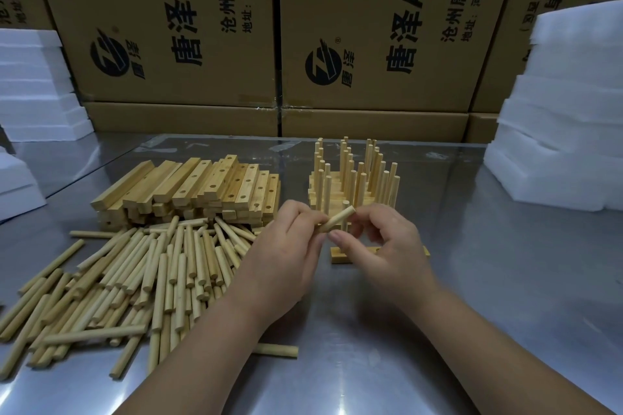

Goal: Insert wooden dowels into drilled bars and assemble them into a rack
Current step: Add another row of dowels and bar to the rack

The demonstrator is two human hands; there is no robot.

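My left hand (286, 246) grips a short wooden dowel (338, 218), which slants up to the right. My right hand (387, 242) is beside it, its curled fingers touching the dowel's lower part. Under my hands a drilled wooden bar (340, 253) lies flat on the metal table, with one dowel (345, 212) standing upright in it. Whether my right hand also holds that bar is hidden. A heap of loose dowels (135, 280) lies to the left. Behind it is a pile of drilled bars (202, 189).
A stack of finished bars with upright dowels (354, 178) stands just behind my hands. White foam blocks sit at the right (566, 111) and the left (33, 84). Cardboard boxes (371, 27) form a wall at the table's back. One dowel (276, 350) lies near my left forearm.
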